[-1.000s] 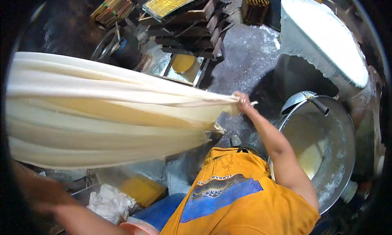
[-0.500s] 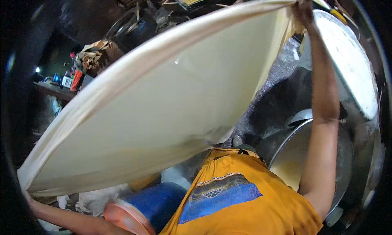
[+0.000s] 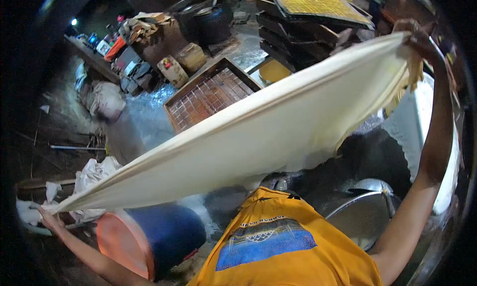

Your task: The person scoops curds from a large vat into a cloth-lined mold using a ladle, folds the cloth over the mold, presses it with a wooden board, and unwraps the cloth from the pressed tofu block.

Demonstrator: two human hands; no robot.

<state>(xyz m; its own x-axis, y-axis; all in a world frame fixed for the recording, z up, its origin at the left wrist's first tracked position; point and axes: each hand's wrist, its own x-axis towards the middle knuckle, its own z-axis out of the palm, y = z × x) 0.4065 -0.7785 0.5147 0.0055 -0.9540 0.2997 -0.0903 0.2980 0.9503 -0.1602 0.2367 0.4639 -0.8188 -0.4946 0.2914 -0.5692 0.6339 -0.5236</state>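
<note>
A large cream cloth (image 3: 258, 132) is stretched taut between my two hands, slanting from lower left to upper right in front of me. My left hand (image 3: 45, 216) grips one end of it at the far left, low down. High at the right, my right hand (image 3: 417, 36) is closed around the other end. The cloth's lower edge hangs loose over my lap. Below my right arm stands a round metal pot (image 3: 360, 219), and a white-topped tub (image 3: 422, 132) is partly hidden behind that arm.
A blue drum (image 3: 171, 234) with an orange end lies on its side at lower left. Ahead are a wooden frame with wire mesh (image 3: 211, 95) and stacked trays (image 3: 293, 37) topped by a yellow sheet (image 3: 318, 5). Jerrycans (image 3: 172, 71) and a sack (image 3: 107, 101) stand at left.
The cloth has gone from a wide, billowing spread to a narrower, tauter band. Both hands have moved outward, and the view has shifted to show more floor ahead.
</note>
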